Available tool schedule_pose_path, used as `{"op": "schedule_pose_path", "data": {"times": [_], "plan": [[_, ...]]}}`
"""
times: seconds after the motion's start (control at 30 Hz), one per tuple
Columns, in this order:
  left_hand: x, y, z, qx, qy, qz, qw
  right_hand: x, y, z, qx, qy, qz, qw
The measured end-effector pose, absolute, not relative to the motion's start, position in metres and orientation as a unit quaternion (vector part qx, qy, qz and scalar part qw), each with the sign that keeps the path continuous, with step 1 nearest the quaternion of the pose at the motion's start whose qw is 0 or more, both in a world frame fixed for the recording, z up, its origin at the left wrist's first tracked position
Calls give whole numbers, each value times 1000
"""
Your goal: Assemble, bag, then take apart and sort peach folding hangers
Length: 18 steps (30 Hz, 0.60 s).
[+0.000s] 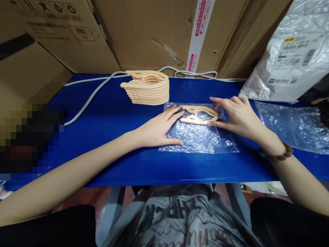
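A beige folding hanger [196, 120], folded into a loop, lies on a clear plastic bag [195, 140] on the blue table. My left hand [160, 128] rests flat with fingers spread on the left part of the bag, its fingertips by the hanger's left end. Thumb and fingers of my right hand [238, 115] close around the hanger's rounded right end; the index finger stretches out above it. Behind my left hand stands a neat stack of several like hangers [149, 91].
Cardboard boxes [154, 31] line the back, with a white cable [91, 103] running before them. At the right are a white shipping bag [290, 65] with a label and more clear plastic bags [293, 127]. A dark, pixelated object [28, 140] sits at the left on the blue table [108, 168].
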State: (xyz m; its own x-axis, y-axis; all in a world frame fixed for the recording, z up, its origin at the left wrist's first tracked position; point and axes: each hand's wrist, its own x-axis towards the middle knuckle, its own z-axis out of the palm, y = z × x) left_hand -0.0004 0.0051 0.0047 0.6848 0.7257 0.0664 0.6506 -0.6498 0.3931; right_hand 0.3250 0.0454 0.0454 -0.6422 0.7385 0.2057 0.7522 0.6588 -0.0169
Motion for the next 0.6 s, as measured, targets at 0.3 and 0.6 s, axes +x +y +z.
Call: {"op": "schedule_pose_path", "data": {"times": [0.3, 0.6], "plan": [[-1, 5, 4, 902, 384, 100, 167, 316, 45, 36, -415, -899, 50, 130], [0, 6, 4, 909, 372, 94, 161, 294, 34, 29, -462, -869, 32, 173]]}}
